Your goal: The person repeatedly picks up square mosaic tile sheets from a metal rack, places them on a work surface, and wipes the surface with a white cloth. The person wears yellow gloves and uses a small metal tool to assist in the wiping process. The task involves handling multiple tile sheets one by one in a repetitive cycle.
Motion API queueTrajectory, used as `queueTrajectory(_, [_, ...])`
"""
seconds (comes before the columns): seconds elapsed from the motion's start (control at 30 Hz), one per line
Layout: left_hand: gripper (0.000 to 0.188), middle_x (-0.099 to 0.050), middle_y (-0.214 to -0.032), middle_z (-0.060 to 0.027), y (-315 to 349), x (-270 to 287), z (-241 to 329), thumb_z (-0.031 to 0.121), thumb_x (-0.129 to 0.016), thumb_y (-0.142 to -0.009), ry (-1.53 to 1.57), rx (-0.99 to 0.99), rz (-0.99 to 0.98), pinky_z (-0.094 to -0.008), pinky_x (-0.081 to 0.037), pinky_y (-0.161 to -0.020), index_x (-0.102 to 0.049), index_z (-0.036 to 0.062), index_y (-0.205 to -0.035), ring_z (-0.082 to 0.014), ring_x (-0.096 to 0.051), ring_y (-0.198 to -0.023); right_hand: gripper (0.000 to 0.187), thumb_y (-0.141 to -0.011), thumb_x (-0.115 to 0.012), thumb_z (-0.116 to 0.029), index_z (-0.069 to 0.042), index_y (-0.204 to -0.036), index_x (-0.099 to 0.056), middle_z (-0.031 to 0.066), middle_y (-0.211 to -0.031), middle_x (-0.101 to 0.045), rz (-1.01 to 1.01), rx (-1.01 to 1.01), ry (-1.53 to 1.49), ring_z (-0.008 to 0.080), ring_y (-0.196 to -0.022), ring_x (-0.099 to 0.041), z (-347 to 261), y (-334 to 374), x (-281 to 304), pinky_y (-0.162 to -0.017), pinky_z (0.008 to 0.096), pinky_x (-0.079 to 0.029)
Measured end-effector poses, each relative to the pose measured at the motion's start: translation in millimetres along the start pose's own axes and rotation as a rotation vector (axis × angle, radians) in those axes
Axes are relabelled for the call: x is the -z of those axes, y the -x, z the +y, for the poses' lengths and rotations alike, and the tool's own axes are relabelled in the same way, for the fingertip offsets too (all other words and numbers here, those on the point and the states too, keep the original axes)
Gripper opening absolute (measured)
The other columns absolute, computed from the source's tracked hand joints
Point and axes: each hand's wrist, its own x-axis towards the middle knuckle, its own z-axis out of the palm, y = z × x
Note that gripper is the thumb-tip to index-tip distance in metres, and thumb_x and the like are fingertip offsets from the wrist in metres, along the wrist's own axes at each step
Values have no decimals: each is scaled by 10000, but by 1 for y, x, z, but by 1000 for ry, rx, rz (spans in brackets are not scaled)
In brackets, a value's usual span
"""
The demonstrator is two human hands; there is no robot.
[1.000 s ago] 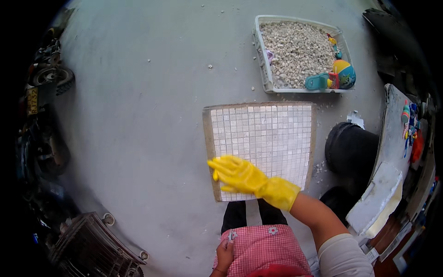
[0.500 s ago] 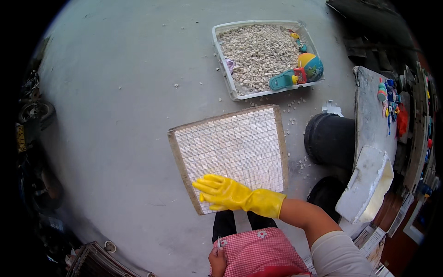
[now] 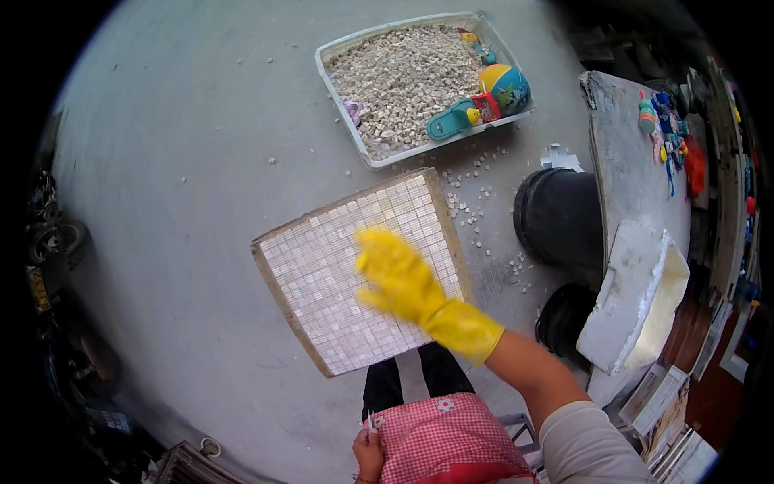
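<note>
A square board (image 3: 260, 256) with a brown rim lies tilted in front of my knees, its face covered by rows of small pale square tiles (image 3: 322, 282). Over the right half of those tiles is my right hand (image 3: 399, 278), in a yellow rubber glove. Its fingers look stretched out and hold nothing I can see, though motion smears them; contact with the tiles is unclear. My bare left hand (image 3: 369, 456) rests by the red checked apron (image 3: 439, 427), closed on a thin pointed metal tool (image 3: 371, 421), whose exact kind is unclear.
Beyond the board sits a white plastic tub (image 3: 343, 113) of loose tile cubes, a teal slipper (image 3: 451, 119) and a ball (image 3: 505, 89). Loose cubes (image 3: 468, 216) litter the grey floor. To the right are a black bucket (image 3: 556, 214), a foam box (image 3: 633, 298) and a cluttered tabletop (image 3: 629, 161).
My gloved right hand has moved from the board's near left edge up and across to its right half. The whole view has shifted and turned slightly. My left hand keeps its hold.
</note>
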Motion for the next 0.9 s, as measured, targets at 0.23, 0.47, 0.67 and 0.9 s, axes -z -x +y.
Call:
queueTrajectory(0.23, [316,-447,-492,18,6,-7,0,216,-496,-921,10,40,-12,-240,-292,-384,-478,59,-648,-60,-386,-404,470,-699,-707,-215,-34,-1105,-554,141,-1298,-478,-58,97,-72,301,-1206,-441,39,1,4,-1032,383,-321])
queueTrajectory(0.47, [305,-470,-513,16,8,-22,-10,214,-495,-921,77,82,-12,-233,-289,-392,-499,49,-665,-52,-387,-421,423,-679,-706,-190,2,-1034,-576,185,-1234,-504,85,125,106,328,-1186,-444,70,-18,60,-1030,394,-320])
queueTrajectory(0.67, [270,-480,-526,13,11,-37,-23,210,-515,-911,147,110,22,-227,-302,-391,-528,47,-697,-62,-401,-424,558,-743,-678,-245,-31,-1227,-502,140,-1280,-490,-426,310,-281,280,-1205,-449,10,108,2,-1046,367,-318])
queueTrajectory(0.9, [257,-460,-509,19,19,-56,-52,217,-512,-918,185,263,-1,-222,-291,-366,-507,48,-724,-66,-380,-389,573,-724,-673,-183,-70,-1254,-485,162,-1313,-462,24,242,259,305,-1236,-414,124,-50,59,-1056,382,-293])
